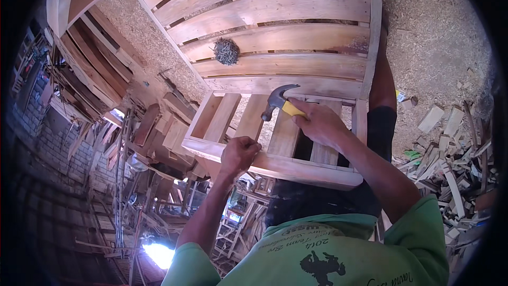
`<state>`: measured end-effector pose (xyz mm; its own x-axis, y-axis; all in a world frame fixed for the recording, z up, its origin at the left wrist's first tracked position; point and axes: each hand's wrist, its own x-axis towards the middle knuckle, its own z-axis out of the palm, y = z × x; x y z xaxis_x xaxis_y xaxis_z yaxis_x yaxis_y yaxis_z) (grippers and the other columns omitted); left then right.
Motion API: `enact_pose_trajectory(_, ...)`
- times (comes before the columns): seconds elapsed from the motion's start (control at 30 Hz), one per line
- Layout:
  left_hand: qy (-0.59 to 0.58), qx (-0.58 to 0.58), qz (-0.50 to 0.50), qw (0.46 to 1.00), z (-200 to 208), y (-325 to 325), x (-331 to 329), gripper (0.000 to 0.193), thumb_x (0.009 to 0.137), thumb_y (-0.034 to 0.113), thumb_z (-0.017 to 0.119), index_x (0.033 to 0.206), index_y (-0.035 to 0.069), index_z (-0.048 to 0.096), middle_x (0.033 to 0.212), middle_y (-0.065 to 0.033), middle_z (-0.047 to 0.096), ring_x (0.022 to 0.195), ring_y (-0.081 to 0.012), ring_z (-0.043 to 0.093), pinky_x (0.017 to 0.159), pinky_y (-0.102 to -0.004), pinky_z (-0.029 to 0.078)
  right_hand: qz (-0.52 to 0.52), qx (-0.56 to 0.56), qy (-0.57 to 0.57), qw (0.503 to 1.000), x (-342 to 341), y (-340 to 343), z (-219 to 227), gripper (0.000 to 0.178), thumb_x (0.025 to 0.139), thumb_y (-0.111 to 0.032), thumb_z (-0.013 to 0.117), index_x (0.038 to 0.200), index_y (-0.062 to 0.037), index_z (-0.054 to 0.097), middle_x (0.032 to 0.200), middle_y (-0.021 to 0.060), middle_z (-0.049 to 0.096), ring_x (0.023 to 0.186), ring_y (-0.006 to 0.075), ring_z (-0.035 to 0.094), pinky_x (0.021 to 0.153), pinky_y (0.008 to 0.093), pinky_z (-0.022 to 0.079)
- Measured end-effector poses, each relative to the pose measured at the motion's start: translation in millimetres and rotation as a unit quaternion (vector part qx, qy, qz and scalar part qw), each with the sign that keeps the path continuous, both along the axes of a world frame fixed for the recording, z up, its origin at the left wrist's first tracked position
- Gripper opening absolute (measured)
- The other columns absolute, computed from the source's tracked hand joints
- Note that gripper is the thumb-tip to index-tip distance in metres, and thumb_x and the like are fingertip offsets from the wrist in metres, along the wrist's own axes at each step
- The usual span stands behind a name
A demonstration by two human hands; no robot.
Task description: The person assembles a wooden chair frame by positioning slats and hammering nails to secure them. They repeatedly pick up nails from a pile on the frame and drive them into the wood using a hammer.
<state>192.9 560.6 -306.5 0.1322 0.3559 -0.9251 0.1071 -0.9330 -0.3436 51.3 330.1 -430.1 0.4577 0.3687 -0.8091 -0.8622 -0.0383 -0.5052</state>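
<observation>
My right hand is wrapped round the yellow handle of a claw hammer. The hammer's dark metal head hangs over the slats of a wooden frame's narrow end section. My left hand is closed in a pinch against that section's near rail, at the foot of a slat. Whatever its fingertips hold is too small to make out. Beyond the section stretches the frame's larger slatted panel. A heap of nails lies on one of its slats.
Curved boards and stacked timber stand at the left. Offcuts and scrap wood cover the ground at the right. Sawdust is spread over the floor around the frame. A block wall rises at the far left.
</observation>
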Motion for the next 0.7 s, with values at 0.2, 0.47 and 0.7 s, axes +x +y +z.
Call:
enact_pose_trajectory(0.2,-0.046,-0.005,-0.048,0.998,6,-12,-6,0.035,0.095,0.030,0.078,0.099,-0.005,0.082,0.072,-0.0083,0.072,0.066,-0.0143,0.066,0.063,-0.0351,0.051,-0.066,-0.011,0.042,0.997,2,3,-13,0.058,0.108,-0.036,0.058,0.164,-0.0196,0.052,0.129,0.0286,0.074,0.117,0.0459,0.072,0.105,0.0540,0.055)
enact_pose_trajectory(0.47,-0.007,0.005,-0.061,0.998,0,-7,-2,0.038,0.092,0.035,0.078,0.100,-0.002,0.083,0.075,-0.0098,0.076,0.071,-0.0177,0.072,0.069,-0.0357,0.054,-0.001,0.129,0.071,0.989,7,7,-9,0.059,0.107,-0.036,0.064,0.162,-0.0179,0.055,0.125,0.0294,0.075,0.116,0.0448,0.074,0.103,0.0504,0.056)
enact_pose_trajectory(0.7,-0.003,0.020,-0.077,0.997,2,-13,-2,0.038,0.091,0.036,0.077,0.101,0.000,0.083,0.077,-0.0101,0.077,0.071,-0.0191,0.073,0.072,-0.0365,0.055,-0.054,0.160,0.155,0.973,14,0,4,0.053,0.107,-0.032,0.065,0.159,-0.0218,0.060,0.119,0.0242,0.078,0.111,0.0368,0.075,0.100,0.0464,0.057)
